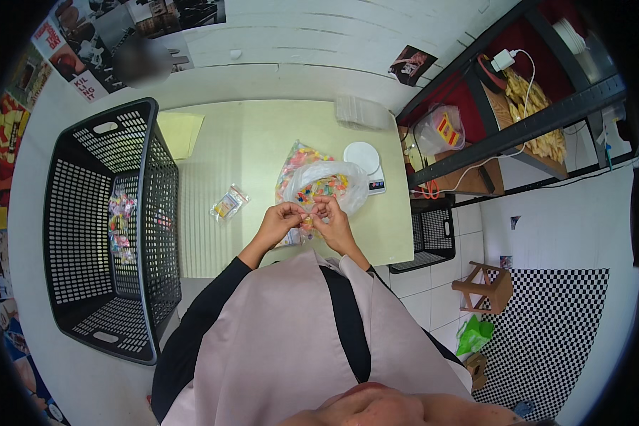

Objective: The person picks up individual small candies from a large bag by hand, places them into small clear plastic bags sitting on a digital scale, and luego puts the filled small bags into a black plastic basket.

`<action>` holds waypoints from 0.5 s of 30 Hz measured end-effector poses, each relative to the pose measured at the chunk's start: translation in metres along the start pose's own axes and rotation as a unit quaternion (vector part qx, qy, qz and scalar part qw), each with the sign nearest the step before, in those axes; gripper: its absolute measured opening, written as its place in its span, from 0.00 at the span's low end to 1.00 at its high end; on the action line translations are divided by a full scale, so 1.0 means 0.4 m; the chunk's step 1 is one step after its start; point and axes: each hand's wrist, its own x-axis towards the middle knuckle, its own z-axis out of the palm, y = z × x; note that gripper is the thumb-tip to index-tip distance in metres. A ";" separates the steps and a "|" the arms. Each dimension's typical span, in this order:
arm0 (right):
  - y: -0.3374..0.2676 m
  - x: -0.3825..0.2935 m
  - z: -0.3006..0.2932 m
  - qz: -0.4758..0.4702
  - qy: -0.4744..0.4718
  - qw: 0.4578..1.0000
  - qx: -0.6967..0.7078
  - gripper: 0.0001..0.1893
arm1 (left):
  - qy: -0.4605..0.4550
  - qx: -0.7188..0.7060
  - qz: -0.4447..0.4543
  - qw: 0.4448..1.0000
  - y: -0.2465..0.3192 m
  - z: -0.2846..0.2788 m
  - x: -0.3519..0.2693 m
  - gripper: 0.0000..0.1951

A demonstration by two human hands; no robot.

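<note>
My left hand [280, 223] and my right hand [330, 222] meet at the near side of an open clear plastic bag [355, 183] of colourful wrapped candies [322, 189]. Between them, their fingertips pinch the top of a small clear plastic bag [308, 226] with candies inside, partly hidden by the fingers. Behind the open bag leans another clear bag of candies [301, 155]. To the left, a small zip bag [229, 204] with a printed yellow and white label lies flat on the table. Another printed piece [290, 239] shows partly beneath my left wrist.
A white digital kitchen scale [363, 160] stands on the table [245, 138], right of the bags. Stacked clear plastic packs [363, 113] and yellow paper [181, 133] lie at the back. A black crate [160, 234] with several filled candy packs [121, 226] stands left; a metal shelf [516, 128] is right.
</note>
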 end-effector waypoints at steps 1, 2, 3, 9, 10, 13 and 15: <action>0.002 -0.001 0.001 0.002 -0.003 1.000 0.003 0.18 | -0.002 -0.005 0.001 1.000 0.000 0.000 0.000 0.05; 0.005 -0.001 0.003 0.004 -0.005 1.000 0.006 0.18 | -0.002 -0.004 -0.003 1.000 0.000 0.001 -0.001 0.05; 0.012 -0.002 0.004 0.006 -0.007 1.000 0.009 0.18 | -0.002 -0.002 -0.007 1.000 0.006 0.003 -0.004 0.05; 0.020 -0.006 0.011 0.014 -0.030 0.999 -0.031 0.19 | 0.009 0.047 -0.021 0.999 -0.028 -0.010 0.002 0.05; 0.017 -0.008 0.011 0.016 -0.028 0.999 -0.026 0.20 | 0.013 0.056 -0.025 0.998 -0.033 -0.011 0.002 0.05; 0.007 -0.012 0.009 0.029 -0.023 0.999 -0.016 0.21 | 0.022 0.061 -0.019 0.998 -0.036 -0.014 -0.002 0.06; 0.004 -0.014 0.002 0.051 -0.022 0.998 -0.017 0.21 | 0.023 0.032 -0.016 0.999 -0.038 -0.011 -0.004 0.05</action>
